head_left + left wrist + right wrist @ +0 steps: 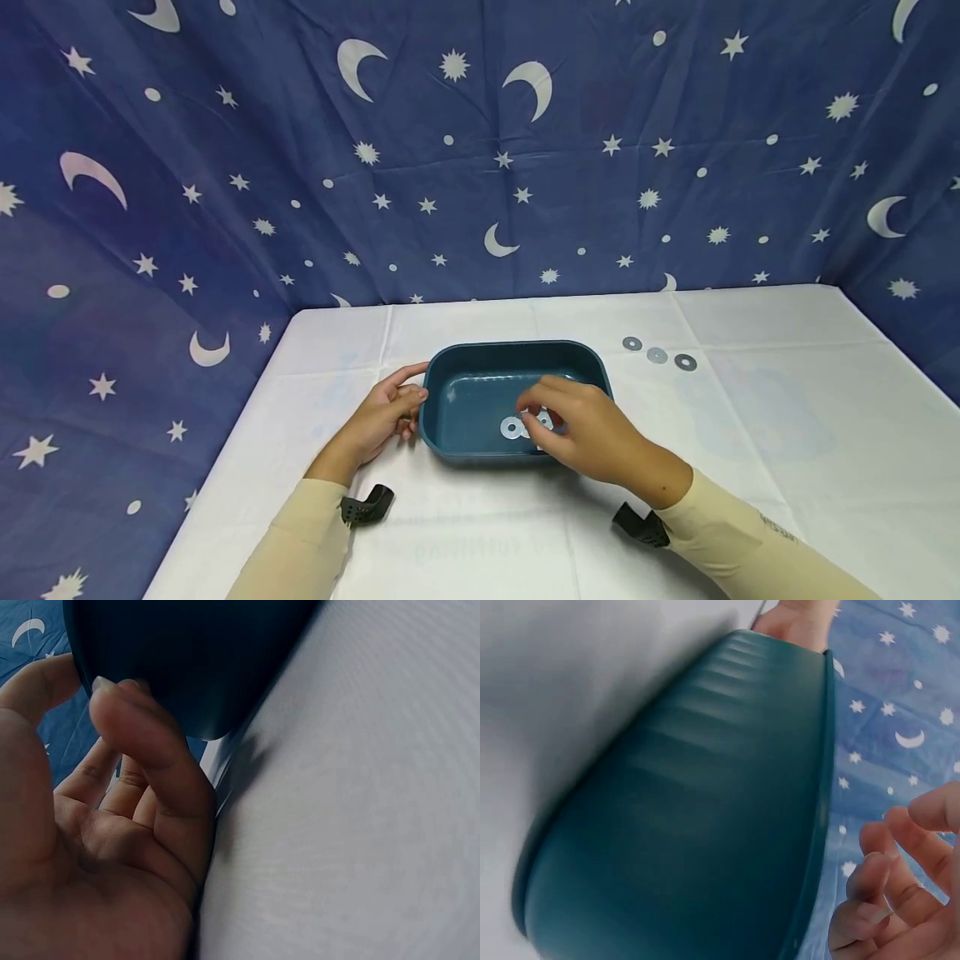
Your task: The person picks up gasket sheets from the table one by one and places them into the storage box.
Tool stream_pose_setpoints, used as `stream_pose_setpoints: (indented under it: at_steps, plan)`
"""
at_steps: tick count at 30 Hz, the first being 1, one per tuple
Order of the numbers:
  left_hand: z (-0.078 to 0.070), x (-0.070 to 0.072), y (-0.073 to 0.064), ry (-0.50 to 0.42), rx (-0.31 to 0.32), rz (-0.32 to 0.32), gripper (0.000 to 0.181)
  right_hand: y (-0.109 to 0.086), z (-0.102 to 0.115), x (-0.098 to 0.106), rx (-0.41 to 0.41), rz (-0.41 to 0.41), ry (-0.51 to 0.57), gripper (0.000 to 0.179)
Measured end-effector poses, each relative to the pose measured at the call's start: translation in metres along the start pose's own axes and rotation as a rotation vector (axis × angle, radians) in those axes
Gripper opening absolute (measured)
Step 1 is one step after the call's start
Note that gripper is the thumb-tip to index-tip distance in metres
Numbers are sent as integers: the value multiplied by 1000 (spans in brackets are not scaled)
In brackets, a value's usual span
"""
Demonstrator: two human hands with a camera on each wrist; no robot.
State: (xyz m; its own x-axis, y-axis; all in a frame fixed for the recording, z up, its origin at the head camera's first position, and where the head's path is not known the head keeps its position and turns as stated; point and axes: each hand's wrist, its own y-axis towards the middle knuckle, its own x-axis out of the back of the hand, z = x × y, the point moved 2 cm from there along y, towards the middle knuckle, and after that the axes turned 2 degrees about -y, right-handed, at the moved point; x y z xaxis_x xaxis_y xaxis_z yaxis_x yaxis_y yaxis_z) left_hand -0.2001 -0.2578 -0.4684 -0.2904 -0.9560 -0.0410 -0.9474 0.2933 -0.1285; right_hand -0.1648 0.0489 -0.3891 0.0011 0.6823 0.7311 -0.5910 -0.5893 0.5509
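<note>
Washers [506, 428], flat silvery-grey discs, centre-holed.

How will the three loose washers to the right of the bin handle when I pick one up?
The washers look like grey metal, so probably stiff and unlikely to bend. They're thin and lie flat, so getting a fingertip under an edge may be fiddly. Lying flat on the white cloth, they'd more likely slide than roll if nudged.

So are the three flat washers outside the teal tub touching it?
Apart: the head view shows tablecloth between the teal tub and the three flat washers.
</note>
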Motion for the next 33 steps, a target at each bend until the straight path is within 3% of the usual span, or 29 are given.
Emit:
stream_pose_setpoints:
  at_steps: [8,18,33]
  plan:
    - [0,0,0,3,-5,4,59,-12,-21,23,-101,-54,19,16]
    - [-1,-2,-1,9,1,-4,59,-22,-50,44,-245,-55,-28,14]
    - [-2,-4,0,25,6,-16,60,-36,-117,64,-510,-60,-51,13]
